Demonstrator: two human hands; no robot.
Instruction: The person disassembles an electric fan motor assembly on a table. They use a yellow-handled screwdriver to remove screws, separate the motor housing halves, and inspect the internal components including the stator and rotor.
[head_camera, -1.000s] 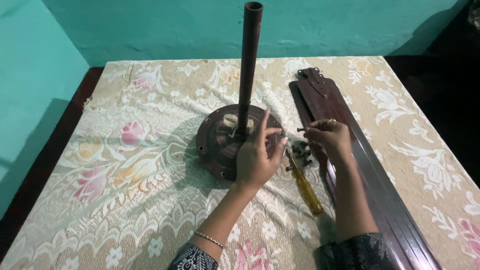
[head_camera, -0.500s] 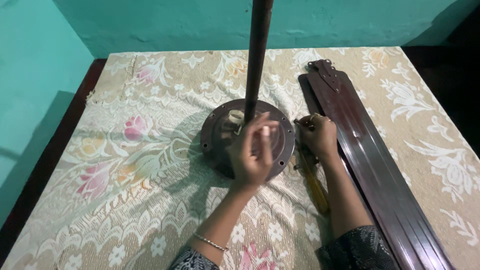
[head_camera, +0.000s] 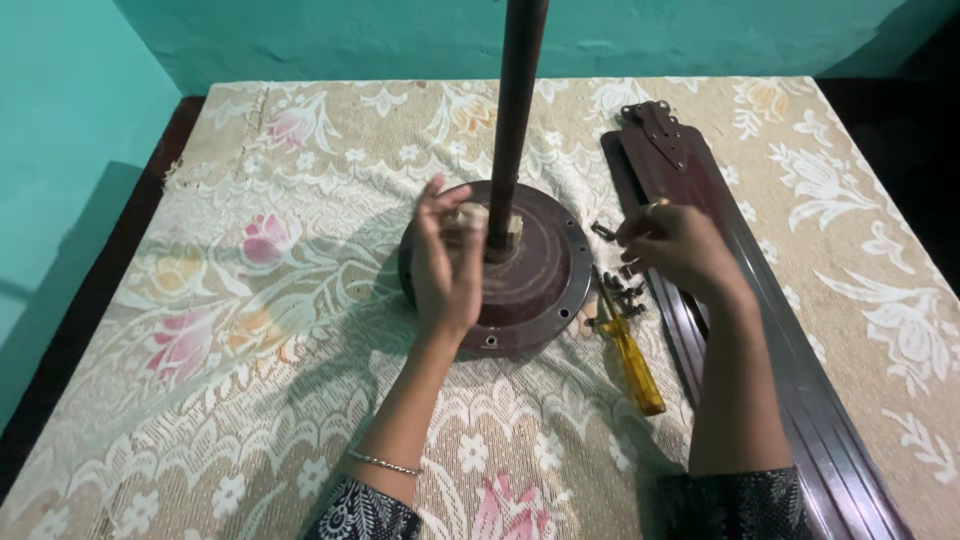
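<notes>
A brown round fan motor housing (head_camera: 545, 275) lies on the flowered cloth, with a dark rod (head_camera: 517, 120) standing upright from its centre. My left hand (head_camera: 445, 265) rests on the housing's left side, fingers near a cream part beside the rod. My right hand (head_camera: 678, 248) hovers just right of the housing, pinching a small dark screw (head_camera: 603, 232) in its fingertips. Several loose screws (head_camera: 622, 295) lie under it, next to a yellow-handled screwdriver (head_camera: 630, 355).
Long dark brown fan blades (head_camera: 760, 330) lie stacked along the right side, metal bracket (head_camera: 660, 125) at the far end. The table's dark edge (head_camera: 110, 270) shows on the left, against turquoise walls.
My left hand slid from the housing's right side to its left. My right hand lifted slightly to the right with the screw. The view tilted down a little.
</notes>
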